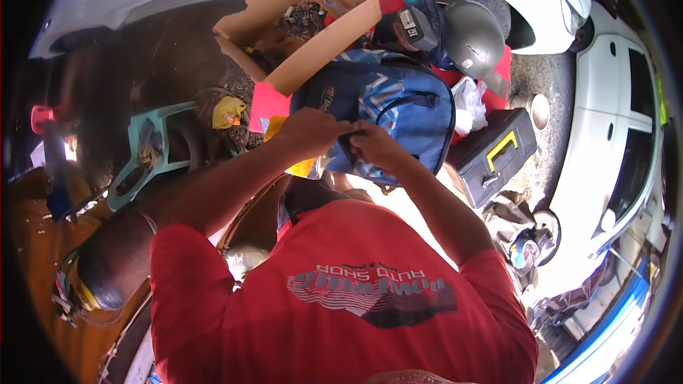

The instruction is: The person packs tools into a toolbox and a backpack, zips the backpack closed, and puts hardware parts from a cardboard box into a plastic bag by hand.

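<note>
A blue backpack (pixel 420 110) with a pale pattern lies in front of me. Above its near left part, my left hand (pixel 316 130) and my right hand (pixel 373 146) meet, fingers closed and nearly touching. A small dark item shows by my right fingers, too small to name. What my left fingers pinch is hidden. Beneath my left hand is a yellow packet (pixel 302 167) with clear plastic, beside the backpack.
Beyond the backpack stand an open cardboard box (pixel 327 43) and a grey helmet (pixel 473 39). At right is a black toolbox (pixel 494 156) with a yellow handle; at left, a teal stool (pixel 131 167). White cars (pixel 615 107) stand around.
</note>
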### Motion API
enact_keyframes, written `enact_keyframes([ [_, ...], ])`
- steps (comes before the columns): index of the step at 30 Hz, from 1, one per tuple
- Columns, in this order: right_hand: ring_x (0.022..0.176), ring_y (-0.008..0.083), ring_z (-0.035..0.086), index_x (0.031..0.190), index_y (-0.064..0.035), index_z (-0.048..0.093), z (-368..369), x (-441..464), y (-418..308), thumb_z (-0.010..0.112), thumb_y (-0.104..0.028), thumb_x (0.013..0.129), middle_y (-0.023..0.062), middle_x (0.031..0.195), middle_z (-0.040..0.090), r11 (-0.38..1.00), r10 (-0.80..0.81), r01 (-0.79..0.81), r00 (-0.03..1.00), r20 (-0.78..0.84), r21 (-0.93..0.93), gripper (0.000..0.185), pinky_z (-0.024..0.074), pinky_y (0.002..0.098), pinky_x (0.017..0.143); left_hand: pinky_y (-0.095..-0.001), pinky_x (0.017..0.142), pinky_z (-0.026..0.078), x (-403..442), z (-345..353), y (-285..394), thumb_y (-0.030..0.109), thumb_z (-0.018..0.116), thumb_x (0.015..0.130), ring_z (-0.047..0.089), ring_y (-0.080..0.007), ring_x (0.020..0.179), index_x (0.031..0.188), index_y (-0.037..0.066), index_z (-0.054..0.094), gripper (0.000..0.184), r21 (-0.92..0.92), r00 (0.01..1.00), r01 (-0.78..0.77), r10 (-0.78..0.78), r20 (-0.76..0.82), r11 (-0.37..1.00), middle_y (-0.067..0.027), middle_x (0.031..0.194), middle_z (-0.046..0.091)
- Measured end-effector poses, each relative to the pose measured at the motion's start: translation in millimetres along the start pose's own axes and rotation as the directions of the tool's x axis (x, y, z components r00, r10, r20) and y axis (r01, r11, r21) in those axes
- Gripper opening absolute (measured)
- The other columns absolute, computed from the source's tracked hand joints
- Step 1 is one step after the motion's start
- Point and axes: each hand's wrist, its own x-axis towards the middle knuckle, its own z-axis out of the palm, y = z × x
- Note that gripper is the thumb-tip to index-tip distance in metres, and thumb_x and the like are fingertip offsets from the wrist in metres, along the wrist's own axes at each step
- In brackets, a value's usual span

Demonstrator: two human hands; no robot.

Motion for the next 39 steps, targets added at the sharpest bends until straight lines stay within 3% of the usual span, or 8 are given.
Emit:
enact_keyframes([
  [4, 0.088, 0.0385, 0.063, 0.103, -0.0009, 0.063, 21, 47, 41, 0.055, -0.011, 0.094, 0.0169, 0.085, 0.059, 0.969, -0.171, 0.135, 0.971, -0.166, -0.206, 0.016, 0.0498, 0.0427, 0.076, -0.0445, 0.07, 0.056, 0, 3, -2, 0.016, 0.064, 0.086, 0.071, -0.0308, 0.08, 0.104, 0.016, 0.064, 0.018, 0.038, 0.997, -0.048, 0.05, -0.06, 0.998, -0.0091, 0.082, 0.07],
  [6, 0.094, 0.0395, 0.063, 0.109, -0.0009, 0.062, 8, 51, 47, 0.053, -0.008, 0.091, 0.0198, 0.088, 0.061, 0.461, -0.682, 0.607, 0.709, 0.18, -0.647, 0.021, 0.0496, 0.043, 0.081, -0.0452, 0.069, 0.056, -3, 2, -12, 0.018, 0.064, 0.087, 0.072, -0.0307, 0.08, 0.106, 0.016, 0.063, 0.019, 0.032, 0.994, -0.074, 0.076, -0.075, 0.997, -0.0091, 0.08, 0.069],
  [8, 0.095, 0.0396, 0.063, 0.111, -0.001, 0.061, -12, 59, 60, 0.054, -0.009, 0.09, 0.0212, 0.09, 0.061, 0.322, -0.707, 0.63, 0.657, 0.262, -0.707, 0.024, 0.0496, 0.0434, 0.082, -0.046, 0.068, 0.056, -5, -7, -6, 0.018, 0.065, 0.088, 0.072, -0.0307, 0.079, 0.108, 0.016, 0.062, 0.021, 0.005, 0.999, -0.048, 0.048, 0.005, 0.999, -0.0095, 0.078, 0.069],
  [11, 0.097, 0.0417, 0.064, 0.121, 0.0004, 0.057, -3, 43, 37, 0.054, -0.011, 0.087, 0.0256, 0.1, 0.064, 0.899, -0.236, 0.231, 0.971, 0.034, -0.372, 0.036, 0.0501, 0.0462, 0.086, -0.0483, 0.067, 0.056, -11, -7, -4, 0.02, 0.066, 0.088, 0.072, -0.0318, 0.077, 0.12, 0.016, 0.059, 0.033, -0.024, 0.994, -0.02, 0.022, 0.111, 1.0, -0.011, 0.078, 0.07],
  [14, 0.096, 0.0453, 0.065, 0.125, 0.0024, 0.053, -4, 28, 31, 0.054, -0.011, 0.087, 0.0271, 0.108, 0.066, 0.891, -0.282, 0.211, 0.951, -0.128, -0.401, 0.04, 0.0511, 0.0489, 0.087, -0.0471, 0.07, 0.056, -17, -11, -7, 0.021, 0.066, 0.088, 0.072, -0.033, 0.082, 0.132, 0.017, 0.056, 0.045, -0.211, 0.988, 0.132, -0.113, 0.102, 0.968, -0.0115, 0.086, 0.072],
  [19, 0.1, 0.045, 0.067, 0.12, 0.0009, 0.055, 10, 8, 3, 0.058, -0.01, 0.087, 0.0286, 0.109, 0.067, 0.502, -0.676, 0.267, 0.715, -0.18, -0.822, 0.035, 0.0541, 0.051, 0.085, -0.047, 0.078, 0.055, -15, -9, -27, 0.025, 0.067, 0.088, 0.07, -0.0327, 0.092, 0.142, 0.019, 0.054, 0.056, -0.373, 0.981, 0.195, -0.189, 0.053, 0.907, -0.0121, 0.097, 0.073],
  [30, 0.103, 0.0289, 0.06, 0.091, -0.008, 0.067, -2, 46, -49, 0.064, -0.015, 0.082, 0.011, 0.104, 0.057, -0.187, -0.658, -0.098, 0.751, 0.051, -0.977, 0.012, 0.0549, 0.0367, 0.077, -0.0489, 0.076, 0.057, 28, 13, -32, 0.022, 0.07, 0.084, 0.071, -0.0369, 0.087, 0.145, 0.011, 0.05, 0.065, -0.337, 0.99, 0.137, -0.114, 0.086, 0.931, -0.0187, 0.095, 0.072],
  [39, 0.097, 0.0255, 0.058, 0.089, -0.0092, 0.069, -9, 57, -38, 0.061, -0.019, 0.083, 0.0079, 0.1, 0.056, -0.371, -0.629, -0.179, 0.771, 0.104, -0.911, 0.014, 0.0494, 0.0373, 0.075, -0.0487, 0.077, 0.057, 72, 33, -52, 0.023, 0.072, 0.082, 0.071, -0.0383, 0.088, 0.158, 0.011, 0.031, 0.086, -0.32, 0.977, 0.179, -0.13, 0.171, 0.93, -0.0202, 0.095, 0.073],
])
